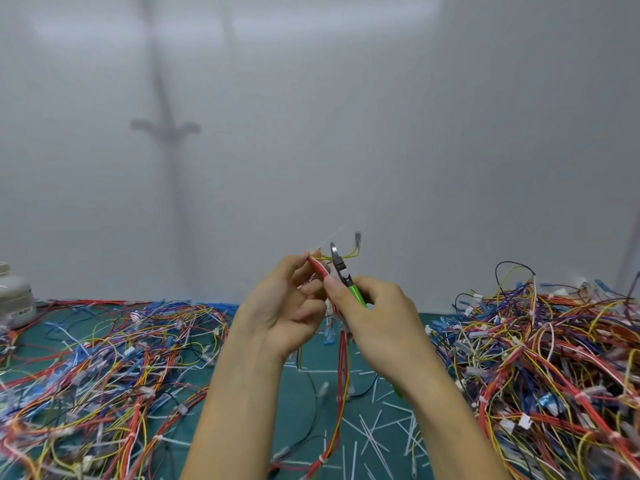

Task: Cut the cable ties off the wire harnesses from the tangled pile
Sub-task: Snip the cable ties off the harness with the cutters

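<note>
My left hand (284,306) pinches a wire harness (343,362) of red, white and yellow wires, raised above the table. A pale cable tie (329,240) sticks up and to the right from the harness at my fingertips. My right hand (377,313) grips green-handled cutters (341,268), whose dark jaws point up right beside the tie and the yellow wires. The harness hangs down between both wrists to the mat.
Tangled piles of coloured harnesses lie on the left (104,368) and, higher, on the right (540,358) of the green mat (304,403). Several cut white tie strips (374,441) litter the mat between my forearms. A white container (14,299) stands at far left.
</note>
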`<state>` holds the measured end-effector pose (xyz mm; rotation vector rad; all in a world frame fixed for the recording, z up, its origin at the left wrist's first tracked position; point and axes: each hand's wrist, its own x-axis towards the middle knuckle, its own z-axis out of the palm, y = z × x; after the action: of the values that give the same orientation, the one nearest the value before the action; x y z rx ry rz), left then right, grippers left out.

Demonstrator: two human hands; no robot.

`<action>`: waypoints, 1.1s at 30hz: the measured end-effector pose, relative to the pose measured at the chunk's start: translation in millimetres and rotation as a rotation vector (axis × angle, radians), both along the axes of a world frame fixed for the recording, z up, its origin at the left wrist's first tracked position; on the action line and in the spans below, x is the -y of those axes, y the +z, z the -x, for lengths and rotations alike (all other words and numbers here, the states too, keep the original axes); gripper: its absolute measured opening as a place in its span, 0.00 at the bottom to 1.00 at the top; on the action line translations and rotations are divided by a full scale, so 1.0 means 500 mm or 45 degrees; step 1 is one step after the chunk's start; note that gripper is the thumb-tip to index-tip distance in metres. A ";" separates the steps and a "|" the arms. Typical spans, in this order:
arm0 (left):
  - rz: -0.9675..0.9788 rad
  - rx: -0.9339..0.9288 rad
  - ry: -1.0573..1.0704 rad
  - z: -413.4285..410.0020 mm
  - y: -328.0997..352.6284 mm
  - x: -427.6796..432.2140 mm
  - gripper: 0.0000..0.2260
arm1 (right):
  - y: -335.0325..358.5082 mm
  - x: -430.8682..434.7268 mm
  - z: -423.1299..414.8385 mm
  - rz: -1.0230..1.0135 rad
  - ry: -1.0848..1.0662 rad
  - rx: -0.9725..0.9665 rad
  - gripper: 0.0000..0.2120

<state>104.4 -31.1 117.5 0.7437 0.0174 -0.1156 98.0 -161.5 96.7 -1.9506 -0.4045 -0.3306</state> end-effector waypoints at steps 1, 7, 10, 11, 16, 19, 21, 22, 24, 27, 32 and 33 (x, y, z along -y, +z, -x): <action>0.017 0.000 0.002 0.000 0.000 -0.001 0.04 | 0.000 0.001 -0.001 0.006 -0.009 -0.004 0.25; -0.336 0.133 0.330 0.001 -0.003 0.000 0.09 | 0.001 0.008 -0.004 0.102 -0.085 0.059 0.29; -0.454 0.222 0.389 0.002 -0.004 0.003 0.11 | 0.006 0.011 0.002 0.113 -0.119 0.127 0.31; -0.471 0.238 0.397 0.002 -0.005 0.003 0.11 | 0.008 0.012 0.004 0.119 -0.124 0.150 0.32; -0.501 0.277 0.410 0.001 -0.009 0.006 0.09 | 0.010 0.016 0.007 0.191 -0.128 0.163 0.28; -0.564 0.334 0.444 -0.001 -0.012 0.009 0.08 | 0.007 0.012 0.005 0.266 -0.124 0.150 0.29; -0.666 0.397 0.480 -0.001 -0.015 0.009 0.07 | 0.004 0.011 0.002 0.271 -0.113 0.122 0.29; -0.709 0.424 0.500 -0.001 -0.017 0.008 0.08 | 0.003 0.011 0.000 0.268 -0.109 0.105 0.30; -0.758 0.451 0.532 -0.003 -0.019 0.006 0.10 | 0.003 0.014 -0.003 0.267 -0.101 0.079 0.30; -0.818 0.480 0.555 -0.004 -0.022 0.005 0.10 | 0.005 0.020 -0.004 0.274 -0.078 0.056 0.32; -0.810 0.489 0.521 -0.009 -0.026 0.006 0.08 | 0.007 0.023 -0.002 0.277 -0.063 0.045 0.34; -0.806 0.489 0.507 -0.009 -0.026 0.005 0.08 | 0.008 0.023 0.000 0.271 -0.064 0.040 0.34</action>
<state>108.9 -33.5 104.4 1.3682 -0.1703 0.4339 98.2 -172.9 100.5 -2.1686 -0.4257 -0.3629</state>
